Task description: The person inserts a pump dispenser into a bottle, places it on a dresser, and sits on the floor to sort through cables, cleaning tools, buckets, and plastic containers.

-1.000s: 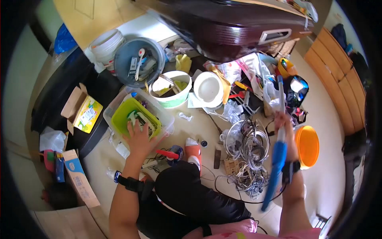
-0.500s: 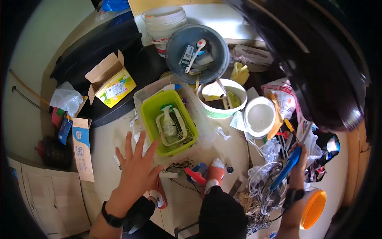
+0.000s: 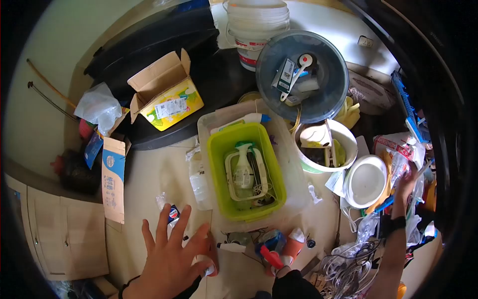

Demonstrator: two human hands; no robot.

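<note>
Reading labels: I find a white sticker (image 3: 171,108) on the yellow box (image 3: 193,101) and a round logo on the carton (image 3: 113,187); print too small to read.
Left hand (image 3: 172,256): fingers spread above the floor, near the green bin (image 3: 249,216).
Right hand (image 3: 406,185): fingers curled around the blue-and-grey tool (image 3: 386,203).
Tool: blue part lower-left of these fingers, grey part upper-right.
Obscured: tool's middle covered by the hand; dark object (image 3: 423,60) cut off.

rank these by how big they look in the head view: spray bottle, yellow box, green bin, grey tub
1. Grey tub, green bin: too alike to rank
2. Yellow box
3. Spray bottle
</note>
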